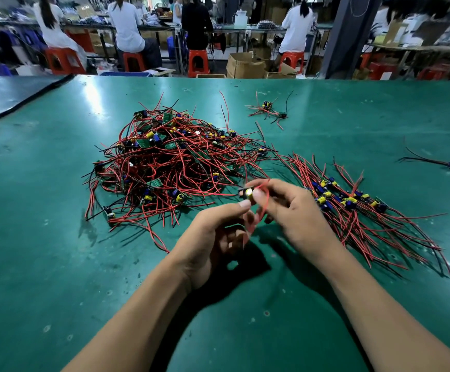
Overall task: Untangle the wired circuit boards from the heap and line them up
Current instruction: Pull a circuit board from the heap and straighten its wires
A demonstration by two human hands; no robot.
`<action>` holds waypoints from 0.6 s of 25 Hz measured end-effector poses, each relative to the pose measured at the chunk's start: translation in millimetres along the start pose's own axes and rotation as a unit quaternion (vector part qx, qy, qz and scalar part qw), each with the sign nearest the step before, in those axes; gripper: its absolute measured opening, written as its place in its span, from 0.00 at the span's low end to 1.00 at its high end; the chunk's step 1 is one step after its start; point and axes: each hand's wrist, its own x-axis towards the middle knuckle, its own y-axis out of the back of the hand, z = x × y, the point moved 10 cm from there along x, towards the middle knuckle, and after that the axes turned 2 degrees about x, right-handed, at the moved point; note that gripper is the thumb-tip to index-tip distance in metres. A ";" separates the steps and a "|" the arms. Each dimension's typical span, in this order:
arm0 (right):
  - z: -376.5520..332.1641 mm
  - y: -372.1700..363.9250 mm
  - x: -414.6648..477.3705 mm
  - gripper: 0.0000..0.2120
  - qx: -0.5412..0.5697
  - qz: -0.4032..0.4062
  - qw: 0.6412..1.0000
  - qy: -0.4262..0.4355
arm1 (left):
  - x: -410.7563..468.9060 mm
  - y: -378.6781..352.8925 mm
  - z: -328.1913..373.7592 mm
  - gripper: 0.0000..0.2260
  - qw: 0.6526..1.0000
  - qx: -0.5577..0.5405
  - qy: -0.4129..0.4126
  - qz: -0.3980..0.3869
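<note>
Centre of frame: the left hand [218,237] and right hand [291,208] together pinch one small circuit board [247,194] above the green tabletop [57,264], each grip closed on it, its red wire [265,202] looping between the fingers. The tangled heap [170,162] lies upper left of centre; the lined-up boards [352,201] lie at right.

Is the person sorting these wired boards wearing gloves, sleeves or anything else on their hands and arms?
No. The left hand and right hand are both bare, with no gloves, rings, watch or wristband visible. The forearms are uncovered as far as the picture shows; no sleeve reaches into view. The fingernails look short and unpainted.
</note>
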 end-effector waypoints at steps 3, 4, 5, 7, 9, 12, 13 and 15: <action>11.1 13.1 1.5 0.06 0.219 0.071 0.969 -0.094 | 3.5 6.0 -1.1 0.05 0.999 0.032 -0.004 0.026; 15.0 11.0 0.2 0.06 0.274 0.065 0.951 -0.127 | 5.1 8.0 -0.1 0.05 0.999 0.030 -0.009 0.040; 17.3 5.8 -2.1 0.08 0.308 0.044 0.938 -0.156 | 5.5 9.4 0.2 0.07 0.999 0.018 -0.010 0.050; 20.4 -9.1 -7.6 0.09 0.323 -0.012 0.925 -0.201 | 5.0 9.8 -0.7 0.12 0.999 -0.019 0.003 0.051; 24.9 -21.9 -12.0 0.08 0.291 -0.063 0.927 -0.227 | 3.9 6.3 -1.2 0.16 1.000 -0.008 0.010 0.024; 28.7 -27.8 -15.3 0.10 0.235 -0.085 0.941 -0.229 | 0.9 0.8 0.4 0.16 1.000 0.020 -0.005 -0.006; 29.6 -26.1 -14.4 0.09 0.236 -0.075 0.942 -0.225 | 0.9 1.7 0.2 0.14 1.000 0.016 -0.008 -0.001; 30.0 -25.2 -14.5 0.07 0.253 -0.067 0.939 -0.225 | 1.0 4.9 -0.2 0.14 1.000 0.009 -0.014 0.014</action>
